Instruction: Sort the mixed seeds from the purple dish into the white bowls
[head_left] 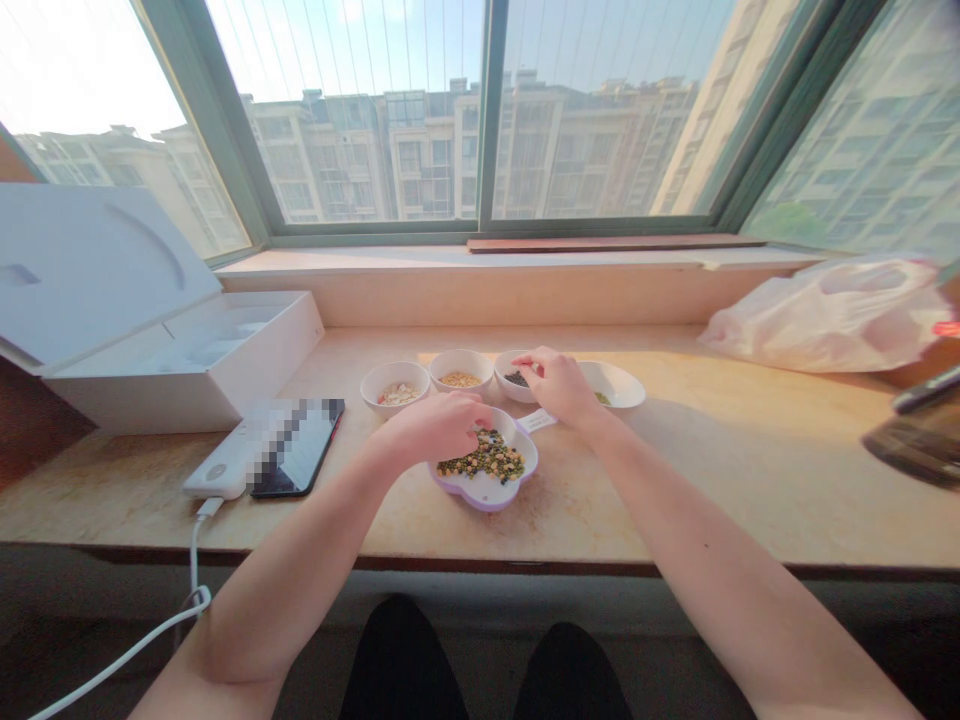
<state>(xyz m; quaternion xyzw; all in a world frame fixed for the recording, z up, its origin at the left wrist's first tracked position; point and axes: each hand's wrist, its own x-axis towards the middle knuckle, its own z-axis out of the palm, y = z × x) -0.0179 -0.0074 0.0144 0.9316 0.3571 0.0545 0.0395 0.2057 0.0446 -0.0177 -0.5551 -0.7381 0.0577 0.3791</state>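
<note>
A purple flower-shaped dish [487, 492] of mixed beans and seeds sits at the near middle of the marble counter. My left hand [439, 424] hovers over its left rim, fingers curled in a pinch on something I cannot make out. My right hand [559, 385] reaches past the dish, fingertips pinched over a small white bowl [510, 386] holding dark seeds. Further left stand a white bowl of yellow grains [460, 370] and a white bowl of pale pieces [394, 388]. A white plate [619, 384] lies behind my right hand.
A black phone [298, 448] and a white power bank [225, 462] with a cable lie at the left. An open white box [180, 365] stands beyond them. A plastic bag [825, 315] rests at the far right, with dark objects [911, 440] at the right edge.
</note>
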